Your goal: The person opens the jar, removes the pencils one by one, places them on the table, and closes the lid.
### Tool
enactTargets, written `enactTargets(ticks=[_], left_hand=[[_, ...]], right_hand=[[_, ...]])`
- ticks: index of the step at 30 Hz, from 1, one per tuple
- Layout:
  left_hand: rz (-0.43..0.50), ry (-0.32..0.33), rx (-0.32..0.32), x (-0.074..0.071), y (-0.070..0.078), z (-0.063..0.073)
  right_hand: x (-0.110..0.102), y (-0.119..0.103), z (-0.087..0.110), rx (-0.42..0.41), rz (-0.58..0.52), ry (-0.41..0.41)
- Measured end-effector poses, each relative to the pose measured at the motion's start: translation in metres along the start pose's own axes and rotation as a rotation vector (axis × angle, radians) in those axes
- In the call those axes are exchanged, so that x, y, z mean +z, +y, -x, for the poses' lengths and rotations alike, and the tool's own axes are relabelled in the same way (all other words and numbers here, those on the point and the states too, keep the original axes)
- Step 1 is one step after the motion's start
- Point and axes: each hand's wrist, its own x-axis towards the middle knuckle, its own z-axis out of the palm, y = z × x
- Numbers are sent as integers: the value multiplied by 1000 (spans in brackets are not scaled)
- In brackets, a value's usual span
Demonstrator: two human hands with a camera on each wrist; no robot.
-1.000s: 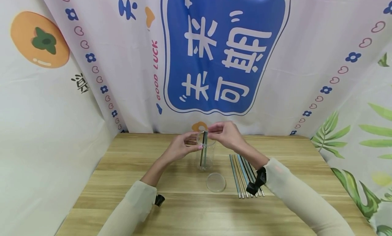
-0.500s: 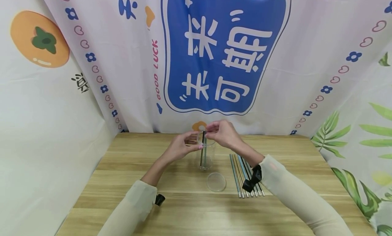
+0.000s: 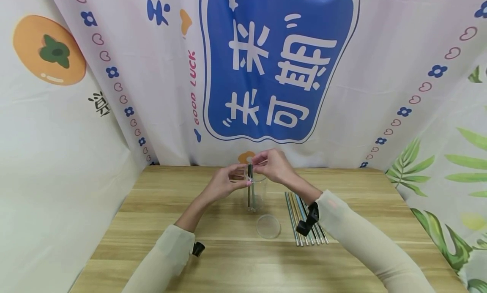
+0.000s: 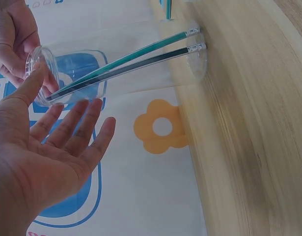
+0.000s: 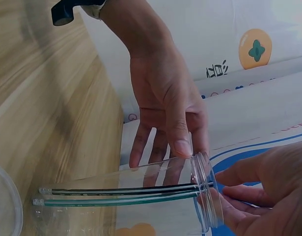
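Note:
A clear jar (image 3: 260,196) stands upright near the table's far edge. My left hand (image 3: 220,184) holds it near the rim, thumb on the near side and fingers on the far side. Inside lean a teal pencil (image 4: 141,53) and a black pencil (image 4: 141,65), eraser ends down at the jar's base. At the mouth, my right hand (image 3: 277,166) pinches the pencils' upper ends, its fingertips partly inside the rim in the left wrist view. Whether it grips both pencils equally is hard to see.
A round clear lid (image 3: 268,226) lies on the wooden table (image 3: 228,263) in front of the jar. To its right, several pencils (image 3: 299,219) lie side by side, partly beneath my right wrist. A printed curtain (image 3: 171,115) hangs behind the table.
My right hand has shifted slightly left at the jar's mouth, and the upper ends of the pencils have moved left with it. My left hand and the jar have barely moved.

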Motion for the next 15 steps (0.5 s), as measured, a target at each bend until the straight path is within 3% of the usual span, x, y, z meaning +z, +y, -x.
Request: enactTargets(ticks=[15], left_hand=[[-7, 1, -5, 0, 0, -1]], right_hand=[[4, -3, -9, -57, 123, -100]])
